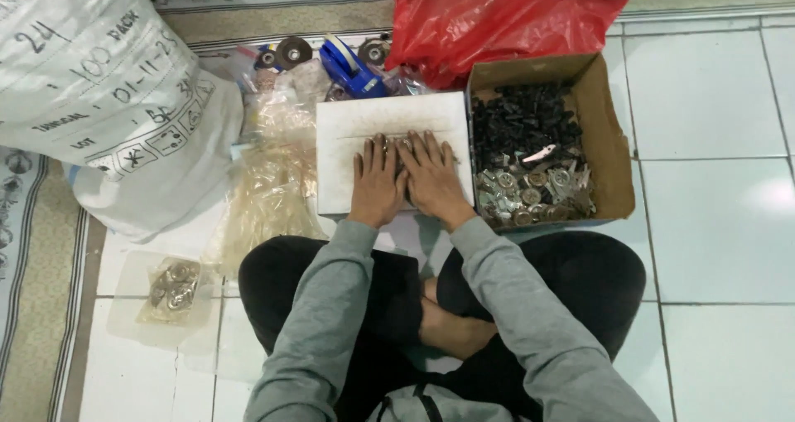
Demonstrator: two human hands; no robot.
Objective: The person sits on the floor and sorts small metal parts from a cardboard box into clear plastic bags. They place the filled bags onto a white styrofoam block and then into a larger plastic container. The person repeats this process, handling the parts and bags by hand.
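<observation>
On tiled floor: left hand and right hand flat, fingers spread, pressing white board; cardboard box of parts just right, within reach.

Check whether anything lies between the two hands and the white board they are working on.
Nothing visible does. The left hand and the right hand already lie palm-down, side by side, on the flat white rectangular board. What is under their fingertips cannot be made out.
</observation>
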